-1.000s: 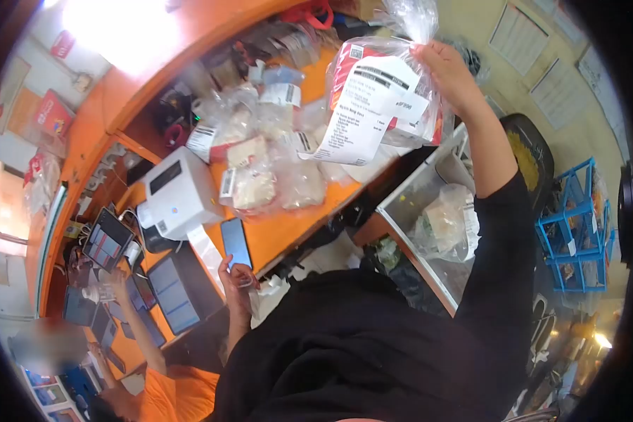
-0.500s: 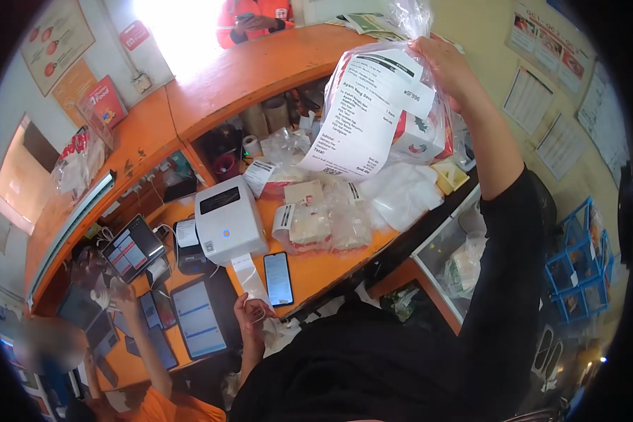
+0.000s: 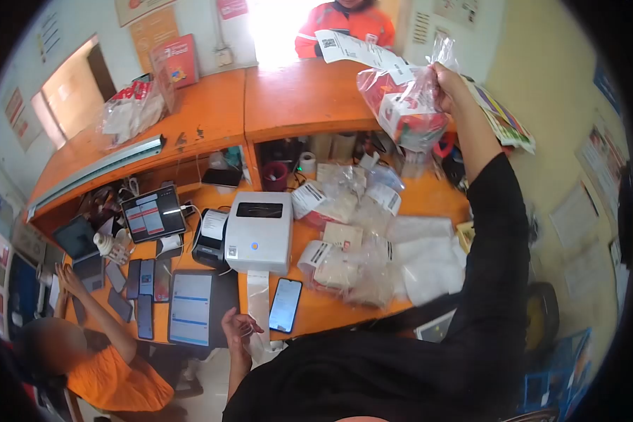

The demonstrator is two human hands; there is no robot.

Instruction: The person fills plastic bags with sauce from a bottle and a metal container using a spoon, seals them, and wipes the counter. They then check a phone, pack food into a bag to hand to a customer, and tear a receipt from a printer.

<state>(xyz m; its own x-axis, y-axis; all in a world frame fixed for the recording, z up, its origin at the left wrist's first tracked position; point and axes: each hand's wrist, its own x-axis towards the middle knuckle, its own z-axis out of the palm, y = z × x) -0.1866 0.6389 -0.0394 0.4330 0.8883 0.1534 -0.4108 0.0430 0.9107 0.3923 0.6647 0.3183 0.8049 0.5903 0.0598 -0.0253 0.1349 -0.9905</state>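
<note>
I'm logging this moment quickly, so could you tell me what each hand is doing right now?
Left hand: loosely curled near the printed strip; grip cannot be told.
Right hand: closed, holding up the plastic bag.

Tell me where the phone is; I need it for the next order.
The phone lies flat near the orange desk's front edge, just right of the left hand, below the white printer.

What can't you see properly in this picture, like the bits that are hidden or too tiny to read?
- Long white paper receipt on the clear plastic bag of red-and-white boxes, head view: print too small to read.
- Right hand: fingers bunched in the bag's neck, so the grip is partly hidden.
- Left hand: whether it holds anything is unclear.
- Black smartphone beside the white label printer: screen too small.
- Person in orange behind the orange counter: cut off by the top edge.
</note>
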